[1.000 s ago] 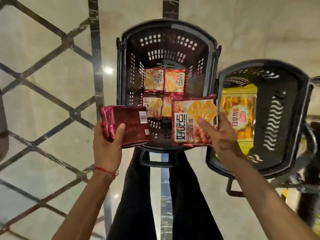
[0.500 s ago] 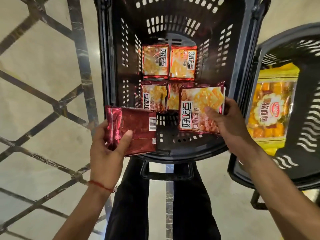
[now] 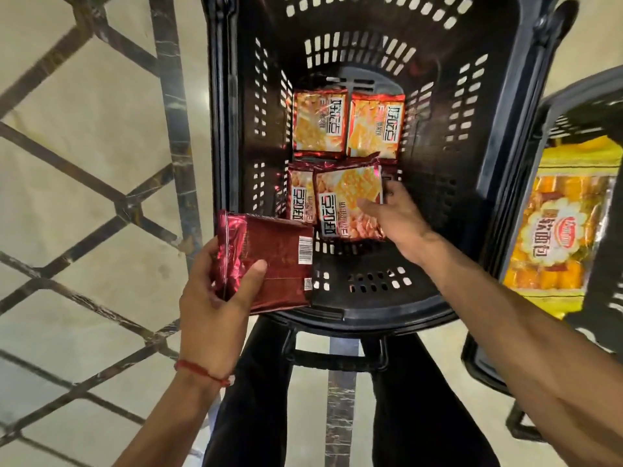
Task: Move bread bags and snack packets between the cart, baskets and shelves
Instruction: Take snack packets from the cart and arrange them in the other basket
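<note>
Pinching an orange cracker packet (image 3: pixel 347 200) low inside the black basket (image 3: pixel 371 315), the right hand (image 3: pixel 394 224) has its thumb on the packet's face and its fingers (image 3: pixel 392 193) curled round the right edge. This packet overlaps another of the same kind (image 3: pixel 299 197). 2 more cracker packets (image 3: pixel 319 126) (image 3: pixel 376 129) lie flat side by side at the far end. The left hand (image 3: pixel 215 298) grips a dark red packet (image 3: pixel 273 264), barcode side up, over the basket's near-left rim, fingers clamped behind it. A yellow bread bag (image 3: pixel 559 230) lies in a second basket (image 3: pixel 553 106) on the right.
</note>
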